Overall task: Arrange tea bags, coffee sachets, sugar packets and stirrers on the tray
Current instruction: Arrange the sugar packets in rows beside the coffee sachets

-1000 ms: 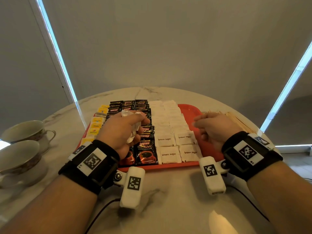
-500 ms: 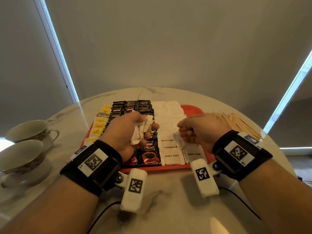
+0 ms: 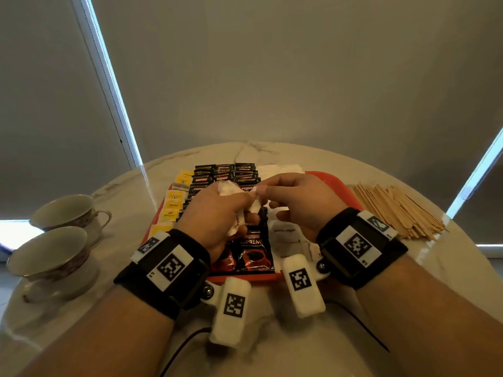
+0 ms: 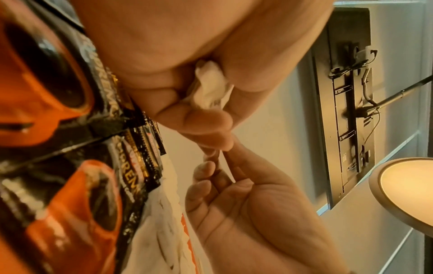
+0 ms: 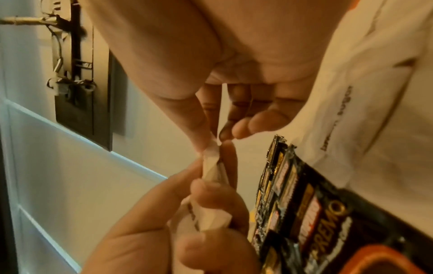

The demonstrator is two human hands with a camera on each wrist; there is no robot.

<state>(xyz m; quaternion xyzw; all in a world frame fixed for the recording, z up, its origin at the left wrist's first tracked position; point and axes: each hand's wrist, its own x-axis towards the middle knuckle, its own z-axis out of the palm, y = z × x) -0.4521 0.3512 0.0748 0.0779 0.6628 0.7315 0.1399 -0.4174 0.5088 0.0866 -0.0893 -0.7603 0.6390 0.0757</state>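
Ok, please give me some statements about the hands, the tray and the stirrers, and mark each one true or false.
1. The left hand holds white sugar packets. True.
2. The right hand rests flat on the table. False: it pinches a packet at the left hand.
3. The wooden stirrers lie on the red tray. False: they lie on the table, right of it.
4. Black coffee sachets lie on the tray. True.
5. Two cups stand left of the tray. True.

both hands (image 3: 245, 210) hide the tray's (image 3: 345, 191) middle sugar packets (image 3: 288, 235).
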